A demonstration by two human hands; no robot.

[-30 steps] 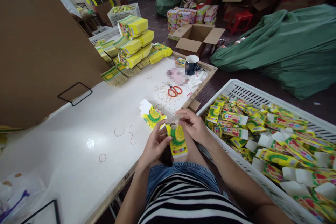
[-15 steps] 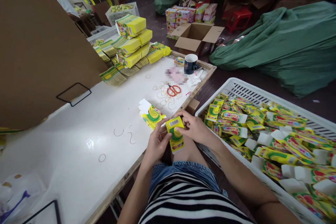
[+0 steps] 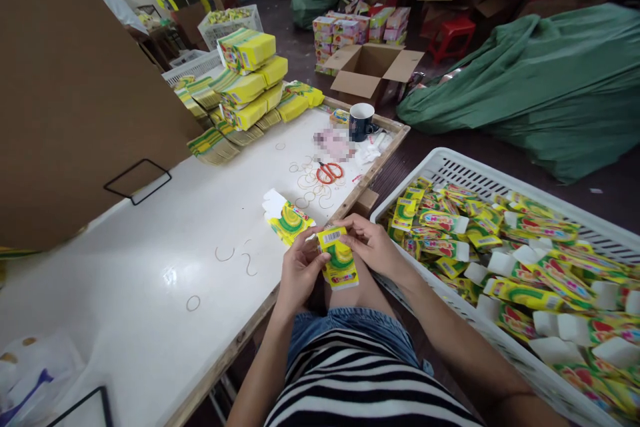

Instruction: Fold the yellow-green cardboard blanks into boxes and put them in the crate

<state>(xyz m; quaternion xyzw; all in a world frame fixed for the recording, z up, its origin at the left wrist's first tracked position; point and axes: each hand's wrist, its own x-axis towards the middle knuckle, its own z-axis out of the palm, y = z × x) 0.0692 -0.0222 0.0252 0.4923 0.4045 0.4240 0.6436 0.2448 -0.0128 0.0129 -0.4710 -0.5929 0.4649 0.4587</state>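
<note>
Above my lap, a small yellow and green printed carton (image 3: 340,257) is held between both hands, its barcode end pointing away from me. My left hand (image 3: 301,268) grips its left edge, thumb on the printed face. On the right side, my right hand (image 3: 369,243) pinches the carton near the barcode, fingers partly behind it. Just beyond my left hand, flat yellow cartons with white flaps (image 3: 289,217) lie at the table's edge. To my right stands a white basket (image 3: 437,159) holding many yellow cartons (image 3: 523,287) with white open ends.
The white table (image 3: 150,307) bears loose rubber bands, orange scissors (image 3: 329,173), a dark mug (image 3: 361,122) and stacked bundles of yellow cartons (image 3: 247,90). A brown cardboard sheet (image 3: 85,100) rises at left. Beyond are an open box (image 3: 373,67) and a green sack (image 3: 540,87).
The carton has turned slightly in my hands, and its lower end has swung a little to the right. My right hand's fingers have shifted closer to the barcode end.
</note>
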